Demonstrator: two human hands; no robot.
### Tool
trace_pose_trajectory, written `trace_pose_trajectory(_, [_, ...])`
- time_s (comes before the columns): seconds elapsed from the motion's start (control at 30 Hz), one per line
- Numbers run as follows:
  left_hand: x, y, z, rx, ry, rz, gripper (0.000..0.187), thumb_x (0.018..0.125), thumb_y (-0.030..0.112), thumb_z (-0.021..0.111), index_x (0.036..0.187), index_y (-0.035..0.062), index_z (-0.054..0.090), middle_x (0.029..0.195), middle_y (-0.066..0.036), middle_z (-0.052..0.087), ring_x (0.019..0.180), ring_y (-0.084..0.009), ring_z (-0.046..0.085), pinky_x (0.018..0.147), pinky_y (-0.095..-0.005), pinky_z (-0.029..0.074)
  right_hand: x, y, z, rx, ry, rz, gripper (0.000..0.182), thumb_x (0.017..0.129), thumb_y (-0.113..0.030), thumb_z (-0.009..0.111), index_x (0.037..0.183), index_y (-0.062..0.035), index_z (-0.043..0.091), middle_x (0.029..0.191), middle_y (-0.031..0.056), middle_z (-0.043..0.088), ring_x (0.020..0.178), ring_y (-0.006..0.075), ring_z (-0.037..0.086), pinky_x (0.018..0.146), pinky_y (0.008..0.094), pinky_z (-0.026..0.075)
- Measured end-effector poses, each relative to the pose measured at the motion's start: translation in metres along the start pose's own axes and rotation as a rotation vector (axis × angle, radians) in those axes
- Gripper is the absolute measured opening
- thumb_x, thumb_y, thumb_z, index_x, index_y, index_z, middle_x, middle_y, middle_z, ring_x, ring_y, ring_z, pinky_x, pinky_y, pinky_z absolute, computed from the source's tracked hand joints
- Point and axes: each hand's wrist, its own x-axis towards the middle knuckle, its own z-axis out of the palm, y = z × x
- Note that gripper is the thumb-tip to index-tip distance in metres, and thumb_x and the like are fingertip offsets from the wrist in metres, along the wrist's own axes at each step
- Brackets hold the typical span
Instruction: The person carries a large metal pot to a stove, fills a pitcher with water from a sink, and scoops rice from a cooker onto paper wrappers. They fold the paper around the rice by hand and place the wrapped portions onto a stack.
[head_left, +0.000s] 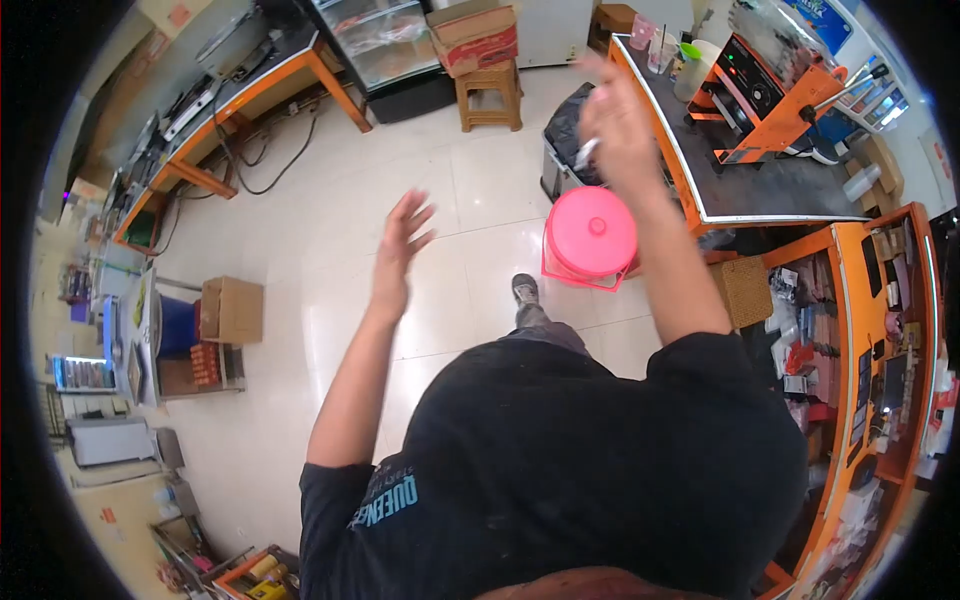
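My left hand (396, 255) is raised over the tiled floor with its fingers spread and nothing in it. My right hand (620, 135), somewhat blurred, reaches forward with its fingers stretched out beside the table edge. A small white scrap (587, 153) shows right at its inner side, over a bin lined with a black bag (568, 125). Below my right hand stands a pink lidded bucket (592, 232) with its handle down at the front.
To the right is a dark-topped table (780, 190) with an orange machine (765, 105) and cups. An orange shelf unit (845, 300) stands nearer. Ahead are a brown stool (490, 95) under a cardboard box (474, 40) and a glass-front fridge (385, 50). Cables (265, 185) trail at left.
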Motion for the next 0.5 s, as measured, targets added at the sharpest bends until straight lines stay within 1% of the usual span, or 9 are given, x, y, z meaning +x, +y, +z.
trace_pose_trajectory(0.13, [-0.049, -0.156, -0.141, 0.234, 0.216, -0.422, 0.08, 0.103, 0.065, 0.032, 0.157, 0.006, 0.033, 0.16, -0.015, 0.037, 0.144, -0.0315, 0.042, 0.116, -0.0475, 0.034, 0.107, -0.013, -0.076, 0.012, 0.329, -0.144, 0.042, 0.104, -0.009, 0.048, 0.145, -0.0105, 0.039, 0.122, 0.0106, 0.064, 0.074, 0.0078, 0.06, 0.051, 0.0192, 0.043])
trace_pose_trajectory(0.17, [-0.084, -0.182, -0.171, 0.291, 0.329, -0.629, 0.075, 0.106, 0.061, 0.031, 0.157, 0.0058, 0.034, 0.16, -0.015, 0.038, 0.144, -0.0319, 0.042, 0.117, -0.0457, 0.034, 0.134, -0.002, -0.098, -0.037, 0.396, -0.251, 0.04, 0.103, -0.006, 0.049, 0.142, -0.0077, 0.04, 0.122, 0.0123, 0.063, 0.079, 0.0105, 0.062, 0.052, 0.0196, 0.045])
trace_pose_trajectory(0.23, [-0.232, -0.294, -0.278, 0.147, 0.523, -0.716, 0.069, 0.108, 0.053, 0.035, 0.159, 0.0072, 0.03, 0.161, -0.016, 0.036, 0.147, -0.0306, 0.037, 0.119, -0.0459, 0.031, 0.186, 0.03, -0.135, -0.175, 0.53, -0.4, 0.038, 0.101, -0.004, 0.05, 0.139, -0.0041, 0.042, 0.12, 0.0138, 0.064, 0.081, 0.0128, 0.065, 0.054, 0.0214, 0.048])
trace_pose_trajectory(0.27, [-0.26, -0.251, -0.247, 0.24, 0.673, -1.028, 0.066, 0.107, 0.052, 0.034, 0.16, 0.0133, 0.029, 0.165, -0.01, 0.032, 0.148, -0.0312, 0.035, 0.119, -0.0474, 0.03, 0.208, 0.051, -0.149, -0.263, 0.595, -0.447, 0.038, 0.101, -0.004, 0.051, 0.138, -0.0033, 0.042, 0.118, 0.0136, 0.064, 0.08, 0.0123, 0.065, 0.056, 0.0228, 0.049])
trace_pose_trajectory(0.3, [-0.317, -0.256, -0.254, 0.026, 0.987, -1.142, 0.066, 0.106, 0.055, 0.034, 0.161, 0.0177, 0.029, 0.167, -0.009, 0.028, 0.148, -0.031, 0.036, 0.113, -0.0461, 0.037, 0.224, 0.076, -0.163, -0.355, 0.661, -0.484, 0.038, 0.1, -0.005, 0.051, 0.137, -0.0025, 0.043, 0.115, 0.0135, 0.064, 0.078, 0.0119, 0.065, 0.057, 0.0242, 0.05])
trace_pose_trajectory(0.37, [-0.37, -0.212, -0.211, 0.02, 1.076, -1.415, 0.065, 0.106, 0.054, 0.036, 0.158, 0.0153, 0.032, 0.162, -0.01, 0.033, 0.144, -0.03, 0.04, 0.112, -0.0447, 0.039, 0.247, 0.216, -0.214, -0.646, 0.725, -0.348, 0.042, 0.099, -0.004, 0.052, 0.14, 0.0019, 0.041, 0.12, 0.0166, 0.063, 0.089, 0.0191, 0.066, 0.076, 0.0332, 0.055])
trace_pose_trajectory(0.43, [-0.4, -0.184, -0.178, -0.015, 1.068, -1.611, 0.064, 0.106, 0.052, 0.038, 0.156, 0.0129, 0.035, 0.157, -0.01, 0.038, 0.14, -0.029, 0.043, 0.11, -0.0434, 0.04, 0.211, 0.346, -0.23, -1.469, 0.225, -0.033, 0.06, 0.098, -0.042, 0.063, 0.135, 0.0036, 0.052, 0.13, 0.0266, 0.06, 0.119, 0.0432, 0.059, 0.106, 0.0452, 0.045])
trace_pose_trajectory(0.47, [-0.406, -0.177, -0.166, -0.037, 1.052, -1.671, 0.063, 0.106, 0.052, 0.039, 0.155, 0.0118, 0.036, 0.155, -0.01, 0.041, 0.138, -0.0285, 0.045, 0.109, -0.0427, 0.041, 0.185, 0.398, -0.232, -1.541, 0.367, 0.384, 0.065, 0.102, -0.048, 0.054, 0.143, 0.0023, 0.048, 0.144, 0.0278, 0.051, 0.13, 0.0404, 0.055, 0.109, 0.0439, 0.042])
trace_pose_trajectory(0.5, [-0.404, -0.172, -0.158, -0.066, 1.035, -1.702, 0.063, 0.106, 0.051, 0.041, 0.153, 0.0106, 0.038, 0.152, -0.011, 0.043, 0.137, -0.0281, 0.047, 0.108, -0.0421, 0.042, 0.185, 0.404, -0.224, -1.171, 0.548, 0.334, 0.068, 0.103, -0.051, 0.049, 0.145, 0.0016, 0.044, 0.149, 0.0267, 0.046, 0.134, 0.0416, 0.051, 0.111, 0.0484, 0.04])
